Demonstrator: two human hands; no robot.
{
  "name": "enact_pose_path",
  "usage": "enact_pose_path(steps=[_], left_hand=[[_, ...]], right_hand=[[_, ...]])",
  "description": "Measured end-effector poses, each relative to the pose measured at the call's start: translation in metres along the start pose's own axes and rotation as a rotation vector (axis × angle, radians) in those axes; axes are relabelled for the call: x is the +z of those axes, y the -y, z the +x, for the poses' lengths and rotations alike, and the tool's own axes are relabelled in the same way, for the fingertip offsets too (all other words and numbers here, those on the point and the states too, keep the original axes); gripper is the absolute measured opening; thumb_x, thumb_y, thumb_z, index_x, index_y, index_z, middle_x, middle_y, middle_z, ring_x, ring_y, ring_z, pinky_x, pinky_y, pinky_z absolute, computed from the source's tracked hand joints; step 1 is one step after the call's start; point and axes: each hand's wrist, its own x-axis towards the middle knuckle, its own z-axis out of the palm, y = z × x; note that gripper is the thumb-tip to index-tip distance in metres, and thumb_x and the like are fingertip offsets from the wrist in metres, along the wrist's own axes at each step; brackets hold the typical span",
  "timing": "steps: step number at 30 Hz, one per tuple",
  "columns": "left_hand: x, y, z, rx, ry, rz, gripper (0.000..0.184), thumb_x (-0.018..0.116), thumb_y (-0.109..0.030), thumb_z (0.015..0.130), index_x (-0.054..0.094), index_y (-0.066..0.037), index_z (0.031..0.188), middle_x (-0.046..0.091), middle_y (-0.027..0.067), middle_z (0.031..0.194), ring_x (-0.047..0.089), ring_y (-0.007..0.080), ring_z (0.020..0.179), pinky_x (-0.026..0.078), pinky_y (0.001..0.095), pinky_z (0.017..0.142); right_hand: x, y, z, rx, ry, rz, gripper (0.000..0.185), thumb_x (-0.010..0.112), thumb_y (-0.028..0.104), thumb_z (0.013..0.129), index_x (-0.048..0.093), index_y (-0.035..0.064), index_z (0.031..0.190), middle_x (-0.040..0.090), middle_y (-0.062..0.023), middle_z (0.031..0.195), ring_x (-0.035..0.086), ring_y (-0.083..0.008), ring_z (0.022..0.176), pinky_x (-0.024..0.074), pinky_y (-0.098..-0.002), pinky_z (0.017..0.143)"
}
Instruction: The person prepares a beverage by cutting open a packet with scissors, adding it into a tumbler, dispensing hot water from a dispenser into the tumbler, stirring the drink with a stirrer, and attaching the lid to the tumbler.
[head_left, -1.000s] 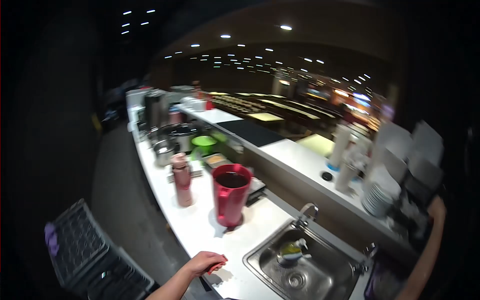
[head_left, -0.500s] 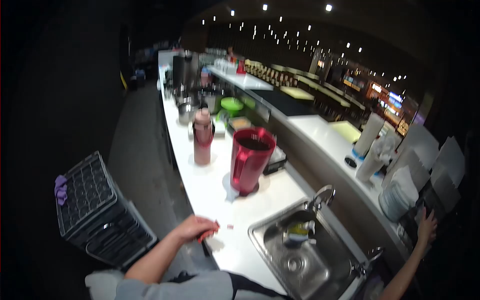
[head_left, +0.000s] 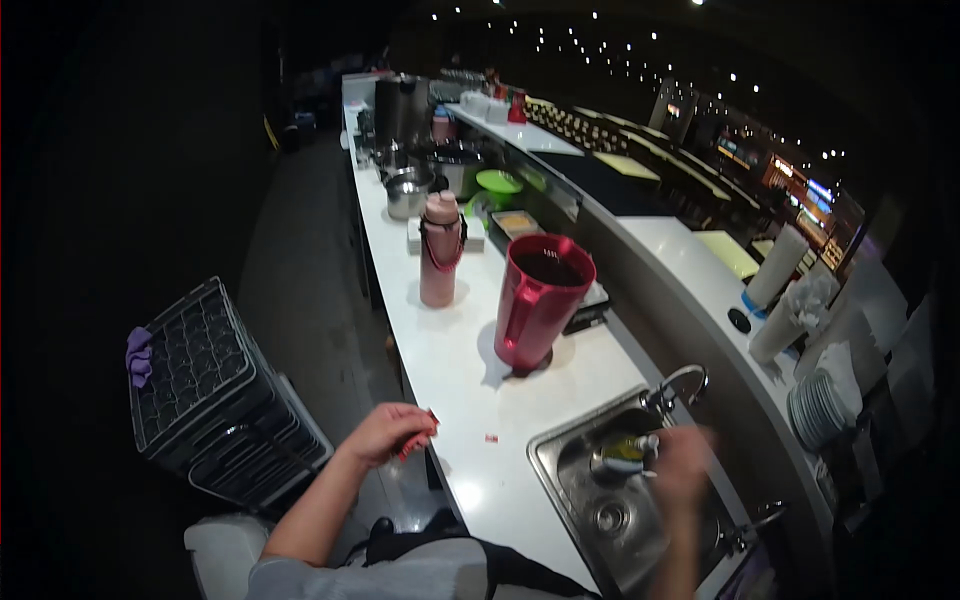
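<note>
While a small red wrapper (head_left: 419, 436) is jutting out from between the pinching thumb and fingers of the left hand (head_left: 390, 434), near the white counter's (head_left: 465, 380) edge, a tiny scrap (head_left: 491, 438) is lying just beyond it. The right hand (head_left: 686, 465) is hovering by the steel sink (head_left: 575, 492), its fingers too blurred to tell, and a red pitcher (head_left: 552, 308) is standing farther along beside a pink bottle (head_left: 438, 262).

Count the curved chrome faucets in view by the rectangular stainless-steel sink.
2: one chrome faucet stands at the far edge of the sink, a second faucet is at lower right, past the blurred right hand. That hand may hide others.
</note>
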Motion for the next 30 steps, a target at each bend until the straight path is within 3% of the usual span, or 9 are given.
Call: enact_pose_path(steps=[2, 5, 11, 20, 21, 22, 23, 25, 30], left_hand=[[-0.002, -0.007, -0.002, 0.016, 0.068, -0.001, 0.017, 0.063, -0.014, 0.087, 0.065, 0.002, 0.09, 0.066, 0.0048, 0.076, 0.06, 0.0075, 0.061, 0.049, 0.0186, 0.055], [-0.024, -0.02, -0.017, 0.033, 0.08, -0.045, 0.016, 0.063, -0.012, 0.087, 0.064, 0.004, 0.09, 0.065, 0.0067, 0.077, 0.06, 0.0082, 0.062, 0.048, 0.019, 0.057], [-0.126, -0.033, -0.046, 0.067, -0.137, -0.212, 0.011, 0.062, -0.009, 0.087, 0.063, 0.002, 0.085, 0.063, 0.009, 0.076, 0.059, 0.0113, 0.061, 0.048, 0.0223, 0.058], [-0.282, -0.078, -0.038, 0.079, -0.096, -0.186, 0.017, 0.064, -0.013, 0.088, 0.065, 0.004, 0.092, 0.066, 0.0079, 0.079, 0.062, 0.0094, 0.064, 0.049, 0.0188, 0.058], [-0.296, -0.083, -0.033, 0.086, -0.083, -0.165, 0.017, 0.064, -0.013, 0.088, 0.065, 0.004, 0.092, 0.066, 0.0077, 0.079, 0.062, 0.0092, 0.064, 0.049, 0.0189, 0.058], [-0.303, -0.089, -0.03, 0.084, -0.052, -0.168, 0.018, 0.062, -0.013, 0.089, 0.064, 0.004, 0.094, 0.066, 0.0081, 0.081, 0.061, 0.0092, 0.065, 0.049, 0.0195, 0.058], [-0.309, -0.091, -0.026, 0.053, -0.065, -0.213, 0.016, 0.062, -0.011, 0.088, 0.063, 0.005, 0.091, 0.065, 0.0084, 0.079, 0.06, 0.0104, 0.064, 0.049, 0.0214, 0.059], [-0.325, -0.104, -0.01, 0.016, -0.049, -0.25, 0.015, 0.06, -0.009, 0.088, 0.063, 0.006, 0.09, 0.063, 0.0088, 0.077, 0.059, 0.0116, 0.065, 0.049, 0.0229, 0.059], [-0.352, -0.119, 0.043, 0.04, 0.102, -0.247, 0.019, 0.059, -0.011, 0.09, 0.062, 0.007, 0.094, 0.063, 0.009, 0.08, 0.058, 0.0119, 0.068, 0.047, 0.0216, 0.062]], right_hand=[[0.119, 0.027, -0.039, -0.169, 0.273, 0.354, 0.018, 0.057, 0.003, 0.078, 0.065, 0.0036, 0.094, 0.063, -0.0139, 0.099, 0.058, -0.0328, 0.096, 0.0451, -0.0413, 0.087], [0.208, 0.074, -0.066, -0.139, 0.528, 0.281, 0.034, 0.057, 0.006, 0.081, 0.059, 0.0064, 0.115, 0.055, -0.0171, 0.121, 0.053, -0.0339, 0.11, 0.0449, -0.0397, 0.091], [0.259, 0.086, -0.078, 0.005, 0.54, 0.259, 0.016, 0.055, 0.014, 0.082, 0.067, 0.0065, 0.091, 0.061, -0.0153, 0.093, 0.056, -0.0325, 0.092, 0.0459, -0.0402, 0.078], [0.292, 0.103, -0.075, 0.337, 0.384, -0.151, 0.01, 0.061, -0.001, 0.067, 0.068, 0.0033, 0.071, 0.064, -0.019, 0.077, 0.061, -0.0358, 0.073, 0.049, -0.0418, 0.068], [0.296, 0.1, -0.077, 0.351, 0.366, -0.234, 0.008, 0.061, 0.008, 0.071, 0.068, 0.0034, 0.073, 0.064, -0.021, 0.081, 0.061, -0.0359, 0.073, 0.0493, -0.0418, 0.07], [0.309, 0.075, -0.103, 0.42, 0.524, -0.235, 0.032, 0.046, 0.023, 0.091, 0.06, -0.0021, 0.105, 0.061, -0.0241, 0.095, 0.057, -0.0379, 0.09, 0.0438, -0.0446, 0.082], [0.307, 0.081, -0.103, 0.382, 0.373, -0.313, 0.021, 0.047, 0.005, 0.082, 0.06, -0.0026, 0.096, 0.061, -0.0237, 0.088, 0.057, -0.0355, 0.083, 0.0441, -0.0431, 0.075], [0.362, -0.024, -0.17, 0.923, -0.068, 0.295, 0.015, 0.054, 0.002, 0.073, 0.065, -0.0024, 0.083, 0.062, -0.0242, 0.086, 0.059, -0.0356, 0.075, 0.0478, -0.0406, 0.063], [0.291, 0.097, -0.086, 0.617, 0.41, -0.404, 0.014, 0.057, -0.002, 0.071, 0.068, -0.0025, 0.079, 0.065, -0.0207, 0.075, 0.064, -0.0336, 0.074, 0.0502, -0.0381, 0.066]])
